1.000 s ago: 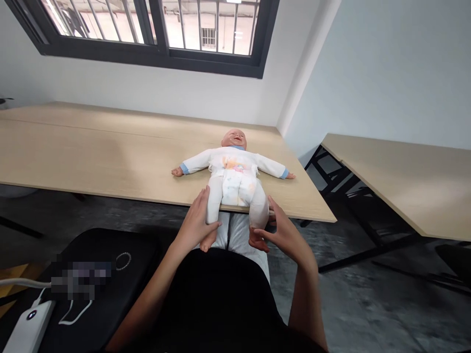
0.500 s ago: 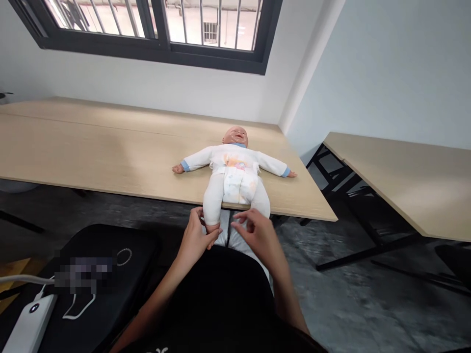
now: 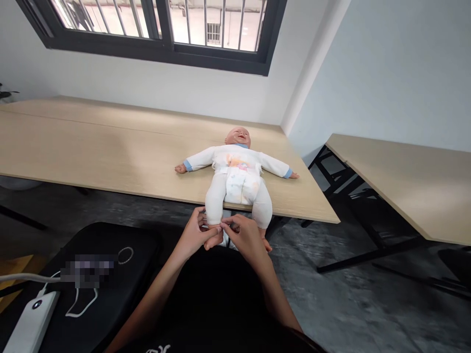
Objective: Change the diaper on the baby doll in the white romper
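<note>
A baby doll (image 3: 241,164) lies on its back on the wooden table (image 3: 140,162), arms spread and head toward the window. It wears a white top with blue cuffs and a printed white diaper (image 3: 241,190). Its white-covered legs hang over the table's front edge. My left hand (image 3: 194,230) closes around the ankle of the doll's left-hand leg (image 3: 214,206) in view, from the outer side. From the inner side, my right hand (image 3: 241,233) pinches the same ankle at the end of the white covering. The doll's other leg (image 3: 262,206) hangs free beside my right hand.
At lower left, a black padded seat or case (image 3: 121,289) bears a white power bank (image 3: 31,321) and cables. A second wooden table (image 3: 412,181) with black legs stands to the right. Behind the doll's table are a white wall and a barred window (image 3: 217,29).
My right hand has moved left from near the doll's other leg to the ankle that my left hand holds. The other leg's foot now shows. The view has shifted slightly.
</note>
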The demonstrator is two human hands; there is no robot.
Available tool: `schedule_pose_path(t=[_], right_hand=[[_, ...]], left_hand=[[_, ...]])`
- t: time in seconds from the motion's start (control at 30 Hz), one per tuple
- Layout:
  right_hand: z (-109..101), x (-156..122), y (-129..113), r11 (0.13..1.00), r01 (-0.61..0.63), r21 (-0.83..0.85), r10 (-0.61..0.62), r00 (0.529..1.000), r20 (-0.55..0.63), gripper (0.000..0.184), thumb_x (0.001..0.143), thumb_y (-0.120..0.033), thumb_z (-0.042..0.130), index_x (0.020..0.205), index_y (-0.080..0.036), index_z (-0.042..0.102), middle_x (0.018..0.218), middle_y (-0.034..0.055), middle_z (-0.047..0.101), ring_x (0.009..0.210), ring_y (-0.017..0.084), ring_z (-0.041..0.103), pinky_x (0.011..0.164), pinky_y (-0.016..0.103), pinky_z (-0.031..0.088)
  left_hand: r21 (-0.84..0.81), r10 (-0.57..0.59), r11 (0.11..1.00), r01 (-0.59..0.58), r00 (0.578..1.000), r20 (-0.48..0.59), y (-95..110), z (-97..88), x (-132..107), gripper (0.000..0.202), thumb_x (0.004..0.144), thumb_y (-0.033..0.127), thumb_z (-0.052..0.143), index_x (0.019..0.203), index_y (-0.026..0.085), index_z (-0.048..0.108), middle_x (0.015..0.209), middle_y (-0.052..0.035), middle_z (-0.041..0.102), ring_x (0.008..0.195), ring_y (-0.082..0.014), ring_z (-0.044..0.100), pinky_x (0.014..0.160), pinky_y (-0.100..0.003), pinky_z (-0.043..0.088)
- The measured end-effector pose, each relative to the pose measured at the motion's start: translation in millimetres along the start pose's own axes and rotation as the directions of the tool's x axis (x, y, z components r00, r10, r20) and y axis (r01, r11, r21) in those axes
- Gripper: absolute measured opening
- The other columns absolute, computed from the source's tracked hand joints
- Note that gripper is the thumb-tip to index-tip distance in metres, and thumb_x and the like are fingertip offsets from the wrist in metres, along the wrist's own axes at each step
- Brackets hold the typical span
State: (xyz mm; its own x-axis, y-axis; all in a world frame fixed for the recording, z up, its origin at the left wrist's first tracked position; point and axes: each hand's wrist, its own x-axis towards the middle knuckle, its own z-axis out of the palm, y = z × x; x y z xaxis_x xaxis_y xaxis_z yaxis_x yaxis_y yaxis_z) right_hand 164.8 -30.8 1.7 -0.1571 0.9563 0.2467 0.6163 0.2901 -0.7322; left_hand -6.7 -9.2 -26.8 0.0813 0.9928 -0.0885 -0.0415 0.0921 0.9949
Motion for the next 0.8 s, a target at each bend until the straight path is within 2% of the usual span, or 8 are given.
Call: schedule_pose_path(t=[0.23, 0.4, 0.53, 0.7, 0.8], right_hand=[[3, -1, -2, 0.982, 0.030, -0.188, -0.021, 0.999, 0.049, 0.011, 0.097, -0.016, 0.057, 0.093, -0.015, 0.067, 0.093, 0.0050, 0.068, 0.079, 0.017, 0.063, 0.073, 0.027, 0.045], [9, -3, -5, 0.935, 0.010, -0.355, 0.025, 0.995, 0.095, 0.016, 0.102, -0.020, 0.046, 0.100, -0.016, 0.061, 0.106, 0.0094, 0.067, 0.087, 0.021, 0.066, 0.073, 0.029, 0.046], [15, -3, -6, 0.887, -0.012, -0.461, 0.077, 0.990, 0.122, 0.022, 0.104, -0.021, 0.041, 0.099, -0.015, 0.061, 0.106, 0.0121, 0.067, 0.086, 0.024, 0.067, 0.072, 0.032, 0.046], [14, 2, 0, 0.837, -0.016, -0.548, 0.100, 0.987, 0.125, 0.021, 0.101, -0.015, 0.041, 0.103, -0.014, 0.062, 0.104, 0.0122, 0.067, 0.086, 0.024, 0.066, 0.070, 0.031, 0.044], [12, 4, 1, 0.871, -0.010, -0.491, 0.111, 0.978, 0.177, 0.022, 0.101, -0.013, 0.040, 0.100, -0.014, 0.062, 0.102, 0.0109, 0.068, 0.089, 0.023, 0.065, 0.072, 0.030, 0.043]], left_hand=[[0.086, 0.072, 0.994, -0.069, 0.997, -0.033, -6, 0.8, 1, 0.065, 0.058, 0.031, 0.086, 0.109, 0.019, 0.047, 0.095, -0.0043, 0.067, 0.093, -0.0223, 0.067, 0.079, -0.033, 0.052], [0.134, 0.093, 0.987, -0.088, 0.995, -0.026, -9, 0.4, 2, 0.064, 0.061, 0.031, 0.085, 0.111, 0.020, 0.047, 0.090, -0.0021, 0.065, 0.089, -0.0210, 0.066, 0.076, -0.032, 0.051], [0.156, 0.090, 0.984, -0.083, 0.995, -0.038, -8, -0.7, 2, 0.063, 0.060, 0.033, 0.084, 0.110, 0.019, 0.047, 0.092, -0.0034, 0.065, 0.090, -0.0210, 0.065, 0.077, -0.032, 0.051], [0.047, 0.036, 0.998, -0.038, 0.999, 0.041, 1, 4.4, -2, 0.062, 0.060, 0.034, 0.083, 0.108, 0.018, 0.047, 0.094, -0.0043, 0.067, 0.088, -0.0194, 0.066, 0.080, -0.033, 0.052], [0.007, 0.036, 0.999, -0.037, 0.999, 0.040, 4, 6.3, -3, 0.061, 0.059, 0.032, 0.083, 0.107, 0.019, 0.048, 0.096, -0.0044, 0.067, 0.085, -0.0181, 0.066, 0.081, -0.033, 0.052]])
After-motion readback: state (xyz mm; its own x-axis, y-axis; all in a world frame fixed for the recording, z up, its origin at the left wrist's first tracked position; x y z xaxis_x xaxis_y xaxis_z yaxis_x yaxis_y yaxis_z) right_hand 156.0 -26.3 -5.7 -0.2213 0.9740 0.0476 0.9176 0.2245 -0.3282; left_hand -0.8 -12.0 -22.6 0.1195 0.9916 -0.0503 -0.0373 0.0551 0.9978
